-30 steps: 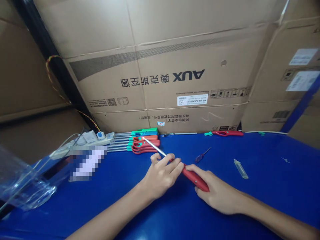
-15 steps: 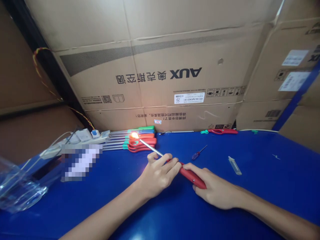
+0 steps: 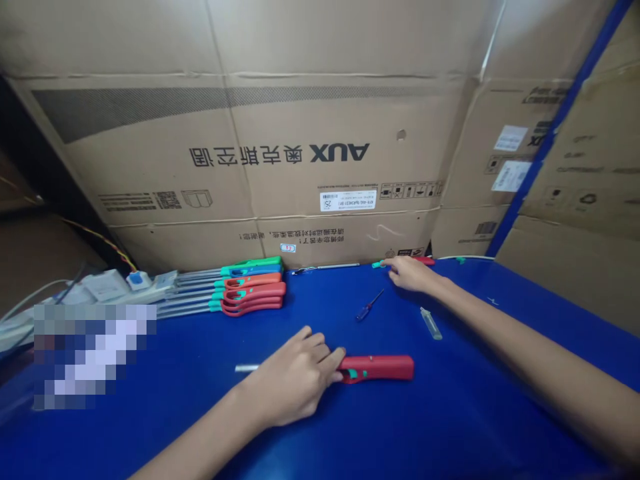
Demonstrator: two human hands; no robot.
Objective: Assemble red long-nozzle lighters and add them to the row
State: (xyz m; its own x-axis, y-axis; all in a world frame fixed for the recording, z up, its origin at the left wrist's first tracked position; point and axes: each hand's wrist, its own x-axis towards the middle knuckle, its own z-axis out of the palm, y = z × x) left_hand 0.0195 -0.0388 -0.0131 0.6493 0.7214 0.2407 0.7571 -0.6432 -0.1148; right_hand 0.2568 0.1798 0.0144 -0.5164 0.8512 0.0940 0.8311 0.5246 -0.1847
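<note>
My left hand [image 3: 300, 373] is wrapped round a red long-nosed lighter [image 3: 383, 368] and rests low over the blue table. The lighter's red handle with teal trigger parts sticks out to the right of the hand, and its metal tube shows on the left. No flame is seen at the tube. At the foot of the cardboard, my right hand [image 3: 413, 273] is stretched out, its fingertips closed at a small teal plastic piece [image 3: 377, 265]. Behind that hand lies another red lighter handle [image 3: 426, 261], partly covered by it.
Several long-nosed lighters [image 3: 257, 288] lie stacked at the back left, beside a power strip [image 3: 163, 285] with plugs. A small purple screwdriver [image 3: 367, 310], a clear plastic tube [image 3: 431, 324] and a metal rod [image 3: 333, 267] lie on the table [image 3: 200, 413]. Cardboard [image 3: 275, 113] walls the back.
The flame at the lighter's tip is gone. My left hand has brought the lighter lower and levelled it; my right hand let go of its handle and reached to the teal piece. The view turned right.
</note>
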